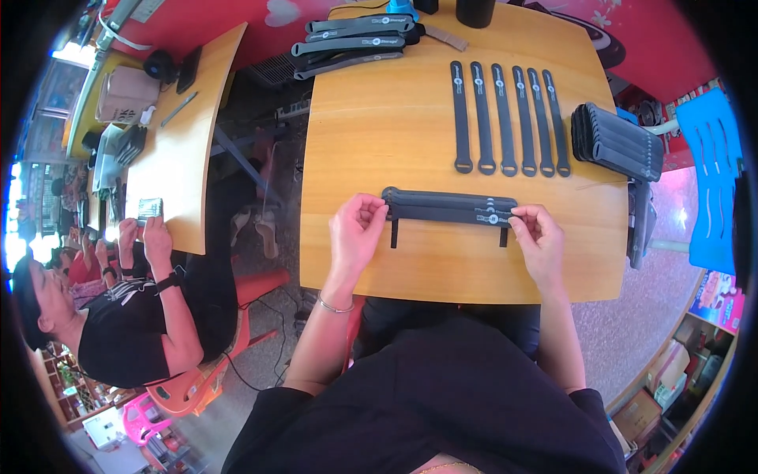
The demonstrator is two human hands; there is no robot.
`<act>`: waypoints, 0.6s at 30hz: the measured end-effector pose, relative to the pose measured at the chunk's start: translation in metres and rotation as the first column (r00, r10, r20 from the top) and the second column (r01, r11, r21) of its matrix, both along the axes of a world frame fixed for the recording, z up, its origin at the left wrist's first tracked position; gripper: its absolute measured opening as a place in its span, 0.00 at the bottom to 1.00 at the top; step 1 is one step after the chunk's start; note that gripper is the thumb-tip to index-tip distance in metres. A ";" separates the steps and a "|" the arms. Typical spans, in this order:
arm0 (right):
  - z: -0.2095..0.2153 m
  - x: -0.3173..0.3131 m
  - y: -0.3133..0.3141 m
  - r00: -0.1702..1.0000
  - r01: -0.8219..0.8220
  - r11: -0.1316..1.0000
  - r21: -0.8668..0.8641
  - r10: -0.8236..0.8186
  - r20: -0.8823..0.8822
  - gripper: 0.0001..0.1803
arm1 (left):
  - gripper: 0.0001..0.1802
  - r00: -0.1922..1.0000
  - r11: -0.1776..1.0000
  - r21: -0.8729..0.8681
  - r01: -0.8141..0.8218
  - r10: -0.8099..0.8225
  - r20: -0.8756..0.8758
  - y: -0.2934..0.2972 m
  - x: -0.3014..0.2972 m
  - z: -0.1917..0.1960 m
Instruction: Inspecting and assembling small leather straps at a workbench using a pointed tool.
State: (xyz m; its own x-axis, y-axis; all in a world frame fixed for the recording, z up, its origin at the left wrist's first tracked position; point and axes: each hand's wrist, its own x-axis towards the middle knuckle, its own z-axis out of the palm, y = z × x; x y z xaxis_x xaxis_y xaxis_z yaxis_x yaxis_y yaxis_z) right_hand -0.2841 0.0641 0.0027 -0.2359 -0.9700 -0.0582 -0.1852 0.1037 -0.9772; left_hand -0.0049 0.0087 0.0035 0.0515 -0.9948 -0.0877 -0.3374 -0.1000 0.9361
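Observation:
A flat stack of dark grey straps [450, 207] lies crosswise on the wooden table [379, 134] in front of me. My left hand [357, 227] pinches its left end and my right hand [537, 233] pinches its right end. Two thin black strips hang down under the stack, one near each end. Beyond it, several single black straps [509, 118] lie side by side, pointing away from me, each ending in a small loop.
A bundle of dark straps [620, 142] sits at the table's right edge, another pile [355, 43] at the far left corner. A black cylinder [475, 11] stands at the far edge. A person in black sits at a second table [185, 142] on my left. Blue chair [714, 174] at right.

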 end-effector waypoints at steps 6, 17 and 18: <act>0.001 0.002 -0.002 0.999 0.030 1.000 -0.002 -0.030 -0.041 0.08 | 0.03 0.999 1.000 -0.007 -0.026 0.026 -0.038 -0.001 0.000 -0.005; -0.002 0.004 -0.005 0.993 0.057 0.998 0.002 -0.057 -0.108 0.10 | 0.03 0.999 0.999 0.013 -0.036 0.036 -0.010 -0.002 -0.001 -0.005; -0.003 0.004 -0.005 0.991 0.065 0.998 0.004 -0.064 -0.121 0.10 | 0.03 0.999 0.999 0.004 -0.037 0.037 -0.014 -0.002 -0.002 -0.006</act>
